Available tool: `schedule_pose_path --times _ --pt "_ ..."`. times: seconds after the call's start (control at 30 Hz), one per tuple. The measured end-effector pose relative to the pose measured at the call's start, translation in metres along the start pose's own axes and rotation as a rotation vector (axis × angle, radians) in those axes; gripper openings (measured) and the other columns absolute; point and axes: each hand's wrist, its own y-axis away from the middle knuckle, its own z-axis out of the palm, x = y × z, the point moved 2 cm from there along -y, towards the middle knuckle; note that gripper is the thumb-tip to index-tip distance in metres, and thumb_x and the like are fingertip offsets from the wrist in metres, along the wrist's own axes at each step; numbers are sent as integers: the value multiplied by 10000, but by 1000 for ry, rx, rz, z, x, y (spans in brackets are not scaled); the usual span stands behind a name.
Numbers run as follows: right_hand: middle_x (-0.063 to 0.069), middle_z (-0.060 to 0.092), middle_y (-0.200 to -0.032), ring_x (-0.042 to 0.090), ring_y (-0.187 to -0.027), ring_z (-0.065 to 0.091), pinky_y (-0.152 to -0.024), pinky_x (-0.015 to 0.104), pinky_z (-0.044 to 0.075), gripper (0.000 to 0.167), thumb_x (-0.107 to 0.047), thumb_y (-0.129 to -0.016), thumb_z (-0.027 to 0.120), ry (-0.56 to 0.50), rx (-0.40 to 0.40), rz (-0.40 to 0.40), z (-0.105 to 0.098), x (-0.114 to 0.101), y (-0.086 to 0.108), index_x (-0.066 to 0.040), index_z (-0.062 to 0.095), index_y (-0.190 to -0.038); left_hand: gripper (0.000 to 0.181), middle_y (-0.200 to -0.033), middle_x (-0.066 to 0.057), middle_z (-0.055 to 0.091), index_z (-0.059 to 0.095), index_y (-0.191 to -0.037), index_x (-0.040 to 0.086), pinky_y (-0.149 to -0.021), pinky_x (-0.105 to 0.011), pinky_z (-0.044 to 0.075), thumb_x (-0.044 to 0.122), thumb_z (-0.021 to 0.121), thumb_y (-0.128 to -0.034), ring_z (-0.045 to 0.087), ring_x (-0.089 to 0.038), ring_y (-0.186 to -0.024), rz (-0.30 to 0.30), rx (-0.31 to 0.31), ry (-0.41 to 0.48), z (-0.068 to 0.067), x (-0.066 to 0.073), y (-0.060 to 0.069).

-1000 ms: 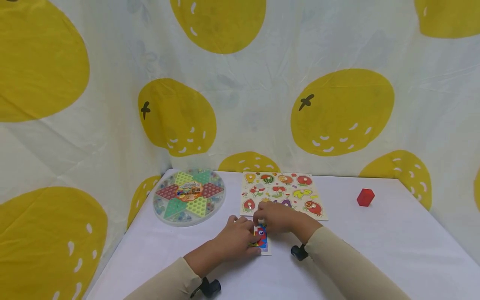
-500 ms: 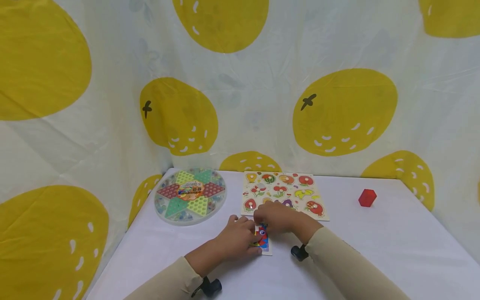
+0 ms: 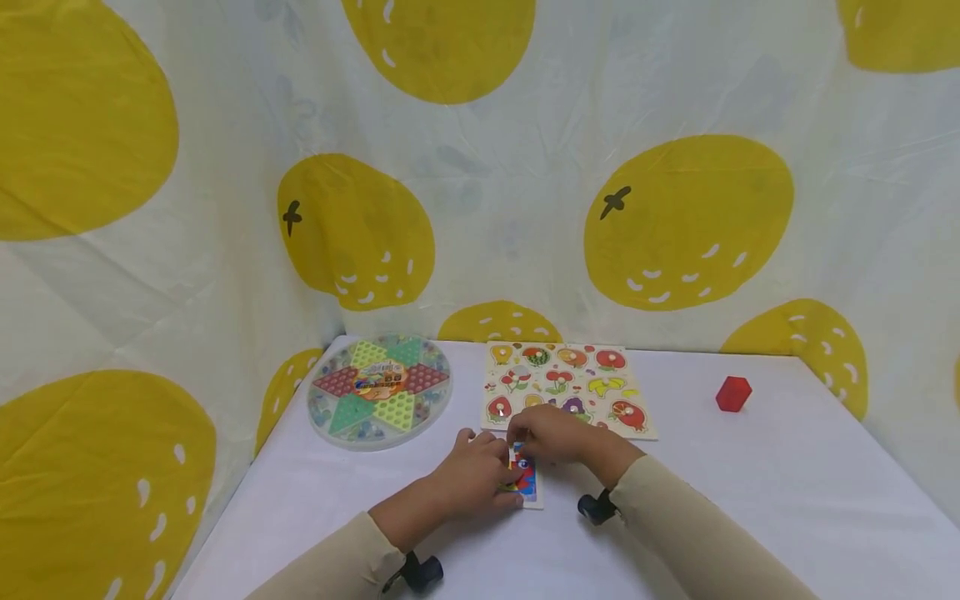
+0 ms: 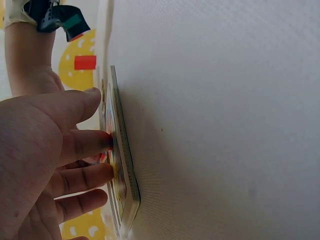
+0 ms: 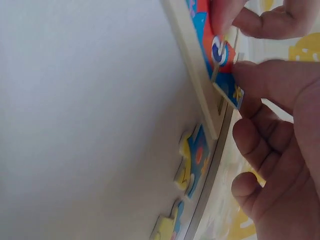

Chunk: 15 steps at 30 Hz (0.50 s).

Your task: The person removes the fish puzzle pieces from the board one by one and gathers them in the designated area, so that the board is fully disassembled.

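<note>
A person's left hand (image 3: 476, 475), fingers extended, rests on a small picture puzzle (image 3: 534, 505) lying on the white table (image 3: 330, 517). At its far end the right hand (image 3: 551, 432) pinches a tilted blue piece (image 5: 230, 91); little has shifted in the past second, suggesting it is not yet seated. Beyond lies a fruit board (image 3: 594, 407).

Rectangular pale-bordered jigsaw puzzle (image 3: 529, 488): red, blue and yellow print. Flat jigsaw piece (image 5: 229, 94): blue, yellow motif. Round game board (image 3: 379, 382): red, green and yellow star. Rectangular cream board (image 3: 579, 393): fruit print. Faceted block (image 3: 733, 394): red. Fabric backdrop (image 3: 517, 225): white, yellow fruit.
</note>
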Motion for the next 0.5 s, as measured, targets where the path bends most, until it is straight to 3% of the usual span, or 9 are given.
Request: schedule_pose_path --times 0.3,0.5 --pt "-131 681 -939 126 -879 607 -873 371 528 120 -129 -1024 727 -28 -1 -12 -10 -7 6 -242 745 -989 455 -1069 90 600 751 -1362 368 -1000 -489 370 606 705 -977 484 -127 -1066 -14 9 62 -4 1 3" --pt "-120 666 -924 111 -861 609 -833 338 513 99 -147 -1049 696 -69 -25 -22 -21 1 13 -227 731 -1004 441 -1064 96 613 751 -1360 374 -973 -460 367 593 708 -981 483 -116 -1052 -28 36 65 -4 1 4"
